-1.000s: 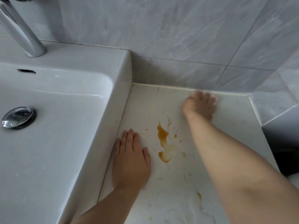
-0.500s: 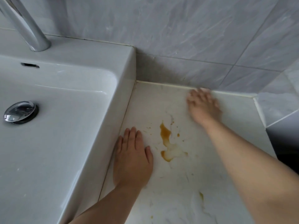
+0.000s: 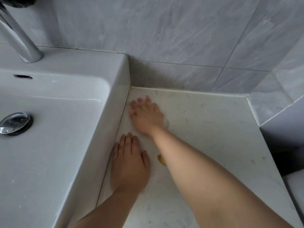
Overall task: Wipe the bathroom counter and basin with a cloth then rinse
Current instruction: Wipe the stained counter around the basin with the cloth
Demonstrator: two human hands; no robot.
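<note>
My left hand (image 3: 130,163) lies flat, fingers together, on the white counter (image 3: 209,129) against the side wall of the white basin (image 3: 54,137). My right hand (image 3: 145,116), blurred by motion, presses on the counter with fingers spread, close to the basin wall and near the back corner. No cloth shows under or around either hand. A small orange stain (image 3: 160,159) peeks out beside my right forearm, which covers the rest of it.
A chrome tap (image 3: 23,43) rises at the basin's back left, and a chrome drain plug (image 3: 14,123) sits in the bowl. Grey marble tiles (image 3: 181,38) close the back and right sides. The counter's right edge drops to a dark gap (image 3: 283,155).
My right hand has swept left across the back of the counter, from the right side to beside the basin. Its forearm now covers most of the orange stain. My left hand has stayed put.
</note>
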